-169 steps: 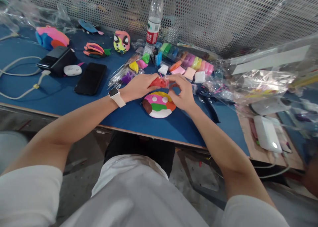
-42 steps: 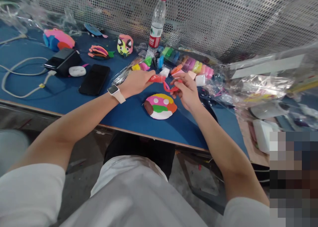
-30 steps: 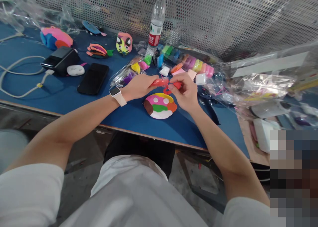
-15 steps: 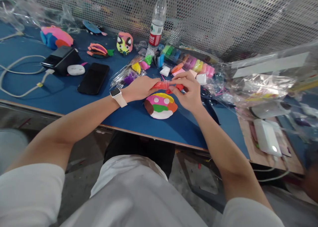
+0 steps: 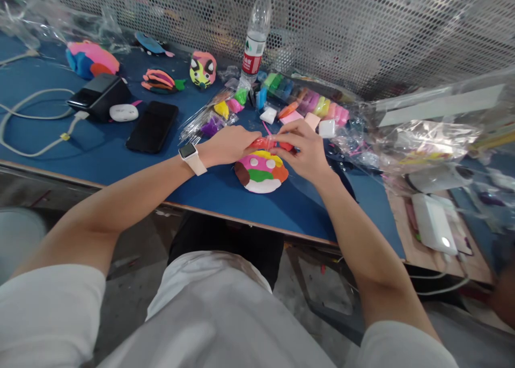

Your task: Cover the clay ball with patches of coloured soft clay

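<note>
Above the table's front part, my left hand [image 5: 233, 144] is closed on a red modelling clay packet [image 5: 263, 142], which looks wrapped in clear plastic. My right hand [image 5: 303, 149] has its fingers pinched at the packet's right end, with a lump of red clay [image 5: 286, 146] between them. Just below both hands lies an oval clay face [image 5: 260, 175] in pink, green, orange, brown, yellow and white, with two white round eyes. My hands partly cover its upper edge. A watch is strapped to my left wrist.
Bagged coloured clay [image 5: 309, 100] and a water bottle [image 5: 254, 41] are behind my hands. A black phone [image 5: 152, 126], a white mouse-shaped case [image 5: 123, 112] and several finished clay figures [image 5: 202, 69] lie leftward. Plastic bags [image 5: 438, 137] and a white power bank [image 5: 434, 223] are at right.
My right fingers have drawn in on the red clay, which now sits tighter against the packet and no longer hangs down. The clay face has stayed in place.
</note>
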